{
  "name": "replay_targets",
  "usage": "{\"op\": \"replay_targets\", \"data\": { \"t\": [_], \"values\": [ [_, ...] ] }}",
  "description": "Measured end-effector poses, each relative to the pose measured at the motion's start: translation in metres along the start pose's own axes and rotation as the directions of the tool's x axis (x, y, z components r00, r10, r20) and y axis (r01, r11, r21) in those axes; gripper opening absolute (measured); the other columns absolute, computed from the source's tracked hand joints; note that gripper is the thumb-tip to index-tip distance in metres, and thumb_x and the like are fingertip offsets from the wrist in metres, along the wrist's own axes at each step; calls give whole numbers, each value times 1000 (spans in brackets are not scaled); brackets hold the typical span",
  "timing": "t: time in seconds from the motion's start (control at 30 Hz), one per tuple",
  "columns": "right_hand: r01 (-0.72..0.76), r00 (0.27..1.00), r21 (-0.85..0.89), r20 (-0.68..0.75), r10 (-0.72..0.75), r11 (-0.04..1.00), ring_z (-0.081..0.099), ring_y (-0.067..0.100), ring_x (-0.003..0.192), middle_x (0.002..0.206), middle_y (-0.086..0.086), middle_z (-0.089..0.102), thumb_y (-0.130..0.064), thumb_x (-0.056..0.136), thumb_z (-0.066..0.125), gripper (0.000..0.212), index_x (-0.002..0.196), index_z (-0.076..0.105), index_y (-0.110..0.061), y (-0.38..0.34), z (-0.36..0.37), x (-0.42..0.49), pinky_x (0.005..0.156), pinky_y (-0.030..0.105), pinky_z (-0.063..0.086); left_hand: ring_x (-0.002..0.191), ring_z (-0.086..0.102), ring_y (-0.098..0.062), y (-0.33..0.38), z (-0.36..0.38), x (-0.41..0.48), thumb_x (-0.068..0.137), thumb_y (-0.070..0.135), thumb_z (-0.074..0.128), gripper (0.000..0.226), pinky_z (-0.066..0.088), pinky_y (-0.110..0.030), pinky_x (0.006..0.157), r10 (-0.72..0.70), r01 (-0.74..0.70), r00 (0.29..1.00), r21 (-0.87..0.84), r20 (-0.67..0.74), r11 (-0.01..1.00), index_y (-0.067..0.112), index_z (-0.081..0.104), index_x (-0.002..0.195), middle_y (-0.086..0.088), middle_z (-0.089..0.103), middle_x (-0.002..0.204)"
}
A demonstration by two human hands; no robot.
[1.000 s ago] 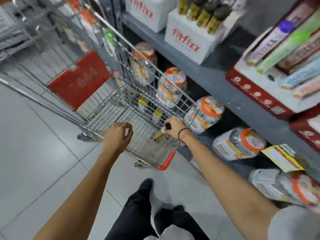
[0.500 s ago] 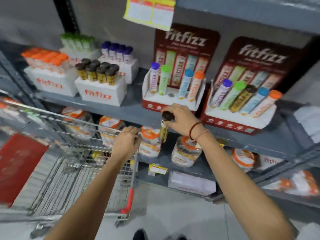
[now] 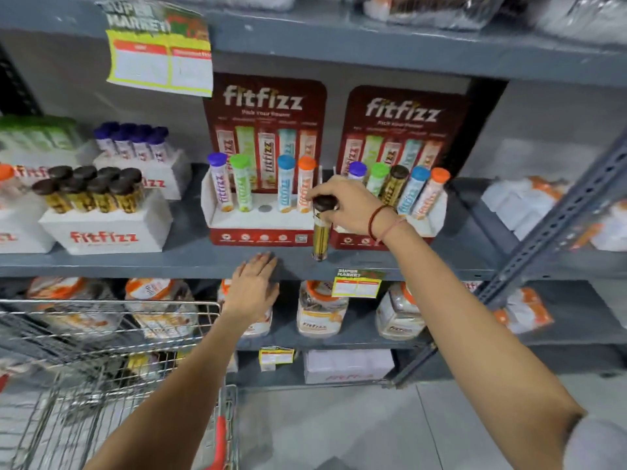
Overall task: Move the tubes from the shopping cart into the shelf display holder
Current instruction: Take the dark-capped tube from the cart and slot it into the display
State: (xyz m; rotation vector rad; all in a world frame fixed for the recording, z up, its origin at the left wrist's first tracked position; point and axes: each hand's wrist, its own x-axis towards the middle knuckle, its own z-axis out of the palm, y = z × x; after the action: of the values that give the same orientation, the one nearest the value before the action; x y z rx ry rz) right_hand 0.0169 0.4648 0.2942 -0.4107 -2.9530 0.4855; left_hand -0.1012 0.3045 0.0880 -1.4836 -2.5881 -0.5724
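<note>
Item: brown-cap tube point(image 3: 321, 232), hanging upright, long axis vert., clasped at cap by R hand point(image 3: 349, 205); empty slot point(image 3: 265, 208) in holder point(image 3: 261, 237) lying up-left, nearer R. L hand point(image 3: 252, 286) resting flat, unclenched, on shelf edge point(image 3: 135, 268).

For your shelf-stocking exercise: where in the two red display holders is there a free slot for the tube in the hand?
Left red holder: empty hole between the green-capped tube and blue-capped tube. Right red holder: all five slots filled, crowded. The right hand grips the brown-capped gold tube.

shopping cart point(image 3: 112, 361) blurred, cut off at edge
</note>
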Motion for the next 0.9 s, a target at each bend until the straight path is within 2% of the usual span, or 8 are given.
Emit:
{"op": "replay_targets", "data": {
  "t": [0.17,0.3,0.4,0.47,0.53,0.7,0.8,0.9],
  "values": [
    [-10,998,-27,-56,9,1000,42,17,93,96,5,43,-23,85,66,33,117,62,-15,-1,-5,12,81,23,33,132,35,-29,-6,4,-3,85,20,63,56,21,-45,109,45,-45,999,31,-1,999,8,42,136,-14,42,143],
    [-34,989,-48,-146,27,998,43,15,87,92,2,43,-35,83,66,34,105,64,-8,-9,-5,28,72,27,36,132,35,-30,-8,4,-6,84,19,64,58,20,-44,109,75,-75,997,31,-11,997,7,42,136,-14,41,143],
    [-57,979,-42,-199,47,997,55,21,84,89,6,53,-34,82,67,35,95,66,-1,-16,-6,42,75,34,49,132,35,-32,-8,5,-6,83,18,64,59,17,-43,108,87,-87,996,25,-13,996,6,41,136,-15,41,142],
    [-60,978,3,-199,59,998,63,26,94,98,10,65,-31,84,66,30,99,67,-5,-20,-6,49,84,38,55,132,36,-32,-8,4,-6,84,18,64,58,17,-43,108,85,-84,996,18,-13,996,6,41,136,-15,42,142],
    [-51,981,31,-186,56,998,62,26,103,111,10,67,-30,86,64,26,103,68,-10,-23,-7,54,91,38,53,133,34,-30,-9,4,-5,85,19,63,58,16,-42,109,83,-83,996,12,-13,996,7,40,137,-15,41,143],
    [-33,990,92,-134,45,995,59,24,108,115,10,66,-24,85,67,23,101,71,-9,-27,-9,66,94,35,52,136,27,-26,-12,4,-5,89,22,57,58,10,-38,111,103,-103,995,10,-13,995,9,34,140,-11,34,147],
    [-11,994,46,-106,16,999,59,25,110,117,12,66,-21,84,67,24,104,70,-8,-26,-9,78,97,35,49,136,27,-26,-15,4,-5,89,22,57,57,12,-38,111,118,-118,993,10,-13,993,9,35,140,-11,34,147],
    [5,995,11,-105,-4,1000,59,28,107,114,15,65,-21,85,64,28,109,66,-8,-28,-7,90,90,32,49,135,30,-27,-19,4,-6,88,23,59,57,14,-41,110,117,-117,993,27,-6,993,9,37,139,-11,36,146]
  ]
}}
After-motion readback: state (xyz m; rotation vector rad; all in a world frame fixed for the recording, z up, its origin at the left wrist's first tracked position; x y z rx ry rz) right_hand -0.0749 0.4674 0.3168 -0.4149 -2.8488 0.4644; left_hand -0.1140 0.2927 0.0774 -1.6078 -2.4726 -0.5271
